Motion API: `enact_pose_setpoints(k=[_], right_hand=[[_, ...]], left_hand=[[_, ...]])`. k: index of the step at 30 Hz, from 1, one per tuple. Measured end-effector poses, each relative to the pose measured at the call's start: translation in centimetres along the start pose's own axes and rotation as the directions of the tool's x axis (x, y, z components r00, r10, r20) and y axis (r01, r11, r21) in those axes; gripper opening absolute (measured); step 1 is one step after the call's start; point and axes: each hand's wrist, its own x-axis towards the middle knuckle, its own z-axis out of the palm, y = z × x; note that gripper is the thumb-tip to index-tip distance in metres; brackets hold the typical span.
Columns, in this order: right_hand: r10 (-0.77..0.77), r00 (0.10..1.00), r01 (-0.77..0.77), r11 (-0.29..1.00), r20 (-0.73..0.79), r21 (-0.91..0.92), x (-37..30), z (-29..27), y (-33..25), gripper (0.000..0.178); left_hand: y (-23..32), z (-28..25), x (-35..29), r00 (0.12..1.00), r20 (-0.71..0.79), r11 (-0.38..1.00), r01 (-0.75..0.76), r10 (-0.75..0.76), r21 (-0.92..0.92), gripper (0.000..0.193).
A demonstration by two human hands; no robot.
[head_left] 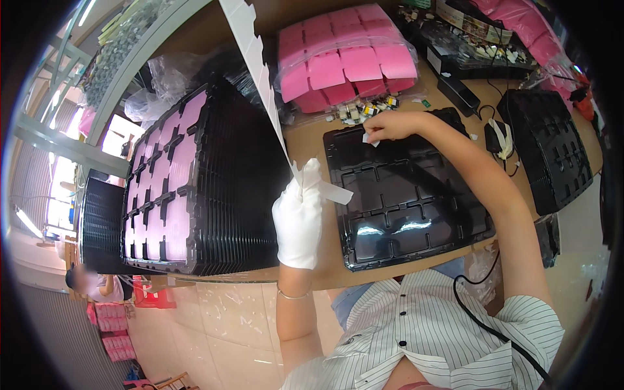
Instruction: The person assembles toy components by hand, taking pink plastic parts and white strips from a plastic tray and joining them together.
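My left hand, in a white glove, is closed around the lower end of a long white strip with a notched edge. The strip rises upward and away from it. A short white tab sticks out to the right of the glove. Over the far edge of a black plastic tray, my bare right hand pinches a small white piece. Whether that piece touches the tray, I cannot tell. The tray lies flat on the brown table, its cells marked off by raised ridges.
To the left stands a tall stack of black trays with pale pink sheets. Pink foam pieces and small loose parts lie at the back. More black trays and a black box are right. Another person is far left.
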Motion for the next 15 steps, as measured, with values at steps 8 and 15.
enact_pose_setpoints(k=[8,15], right_hand=[[0.029,1.000,-0.030,0.847,0.011,0.530,-1.3,1.5,-1.3,0.023],[-0.020,0.991,-0.001,0.988,-0.136,-0.154,3.3,5.5,0.7,0.034]], left_hand=[[-0.4,1.3,0.4,0.999,-0.034,0.991,0.026,-0.031,-0.129,0.030],[0.3,1.3,0.0,0.998,-0.056,0.994,-0.031,0.025,-0.104,0.030]])
